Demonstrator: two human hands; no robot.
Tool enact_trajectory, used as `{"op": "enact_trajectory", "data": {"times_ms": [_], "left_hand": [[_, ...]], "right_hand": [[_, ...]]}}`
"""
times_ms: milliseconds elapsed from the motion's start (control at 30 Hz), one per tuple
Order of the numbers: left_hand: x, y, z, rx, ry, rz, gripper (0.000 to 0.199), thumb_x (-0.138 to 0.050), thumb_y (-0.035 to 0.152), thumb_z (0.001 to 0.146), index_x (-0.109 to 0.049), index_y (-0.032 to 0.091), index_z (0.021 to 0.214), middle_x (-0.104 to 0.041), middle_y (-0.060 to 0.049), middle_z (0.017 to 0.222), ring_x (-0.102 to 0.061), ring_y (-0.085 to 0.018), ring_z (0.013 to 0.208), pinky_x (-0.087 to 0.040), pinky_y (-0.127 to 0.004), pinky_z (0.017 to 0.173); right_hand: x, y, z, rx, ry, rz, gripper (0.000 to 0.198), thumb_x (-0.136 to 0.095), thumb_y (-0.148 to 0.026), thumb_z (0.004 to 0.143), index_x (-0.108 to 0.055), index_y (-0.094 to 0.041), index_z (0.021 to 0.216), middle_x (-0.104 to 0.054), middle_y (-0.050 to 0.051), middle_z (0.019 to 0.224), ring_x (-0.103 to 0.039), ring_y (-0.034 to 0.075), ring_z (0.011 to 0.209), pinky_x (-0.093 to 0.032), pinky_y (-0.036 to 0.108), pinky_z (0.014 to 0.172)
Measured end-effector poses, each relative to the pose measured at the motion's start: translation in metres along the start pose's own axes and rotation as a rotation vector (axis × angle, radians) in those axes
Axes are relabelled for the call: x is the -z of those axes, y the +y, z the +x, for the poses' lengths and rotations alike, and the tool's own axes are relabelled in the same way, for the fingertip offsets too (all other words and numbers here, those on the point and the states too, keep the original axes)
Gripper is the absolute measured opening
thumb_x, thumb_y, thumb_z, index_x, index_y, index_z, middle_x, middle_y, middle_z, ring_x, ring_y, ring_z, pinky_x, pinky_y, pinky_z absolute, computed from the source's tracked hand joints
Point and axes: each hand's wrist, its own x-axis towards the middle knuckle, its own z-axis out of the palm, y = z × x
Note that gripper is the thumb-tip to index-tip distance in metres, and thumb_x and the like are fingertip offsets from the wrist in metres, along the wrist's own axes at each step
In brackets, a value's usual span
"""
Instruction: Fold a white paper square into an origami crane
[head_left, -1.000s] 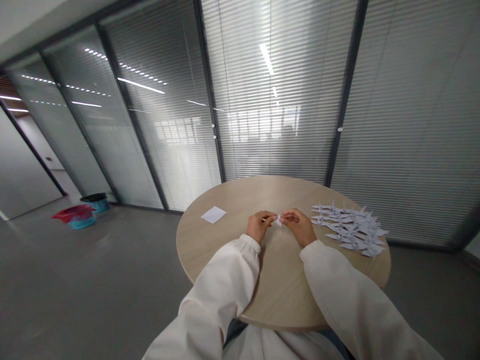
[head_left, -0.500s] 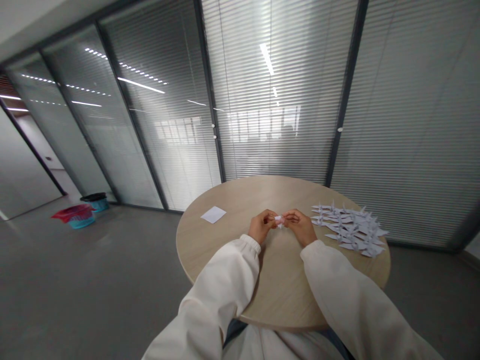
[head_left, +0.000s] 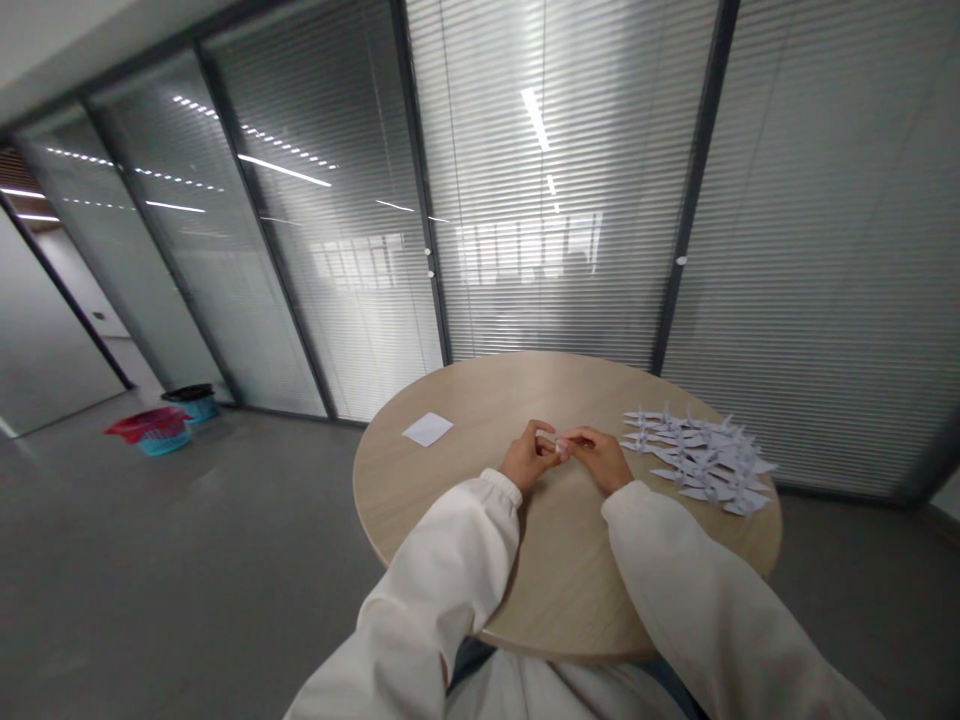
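My left hand (head_left: 529,457) and my right hand (head_left: 601,458) meet over the middle of the round table (head_left: 570,560). Between their fingertips is a small piece of folded white paper (head_left: 559,449), mostly covered by the fingers. Both hands are closed in a pinch on it; its folded shape is too small to make out. A flat white paper square (head_left: 428,429) lies to the left of my left hand. Beyond my right hand, many folded paper cranes (head_left: 709,458) sit crowded together on the right side of the tabletop.
Glass partitions with blinds (head_left: 555,200) stand just behind the table. On the floor at left are a blue basket with a red liner (head_left: 154,430) and another blue one with a black liner (head_left: 196,405).
The fingertips have drawn closer together and now cover more of the folded paper. My left index finger has lifted and arched. The paper square and cranes have stayed in place.
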Motion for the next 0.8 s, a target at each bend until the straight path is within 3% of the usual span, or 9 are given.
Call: {"op": "enact_trajectory", "data": {"times_ms": [133,467,633,800], "left_hand": [[-0.001,-0.001,0.000,0.053,-0.067,-0.123,0.037,-0.067,0.029,0.060,-0.046,0.016,0.088,-0.064,-0.002,0.066,-0.058,-0.010,0.055,-0.044,-0.021,0.055],[-0.004,0.003,-0.001,0.028,-0.015,-0.140,0.040,-0.067,0.031,0.060,-0.044,0.017,0.089,-0.064,-0.001,0.062,-0.058,-0.010,0.051,-0.045,-0.022,0.054],[-0.007,-0.006,-0.001,0.143,-0.178,-0.247,0.037,-0.061,0.046,0.063,-0.053,0.011,0.075,-0.065,-0.008,0.069,-0.061,-0.014,0.059,-0.048,-0.027,0.059],[-0.006,0.001,-0.004,0.128,-0.192,-0.242,0.040,-0.060,0.048,0.063,-0.056,0.009,0.069,-0.064,-0.007,0.065,-0.059,-0.013,0.057,-0.047,-0.027,0.060]], "right_hand": [[0.000,0.001,0.000,-0.038,0.005,0.047,0.030,-0.061,-0.045,0.064,-0.066,-0.018,0.075,-0.067,0.004,0.074,-0.059,0.018,0.068,-0.046,0.030,0.066],[0.002,-0.003,0.000,-0.045,0.043,0.099,0.027,-0.061,-0.041,0.065,-0.066,-0.017,0.074,-0.066,0.003,0.071,-0.058,0.018,0.067,-0.044,0.030,0.066],[0.004,0.000,0.001,-0.062,0.064,0.097,0.027,-0.061,-0.041,0.066,-0.065,-0.016,0.075,-0.066,0.004,0.072,-0.058,0.017,0.068,-0.044,0.029,0.067],[0.000,0.002,0.001,-0.063,0.046,0.134,0.031,-0.060,-0.044,0.067,-0.064,-0.015,0.079,-0.065,0.005,0.076,-0.058,0.017,0.071,-0.044,0.029,0.067]]}}
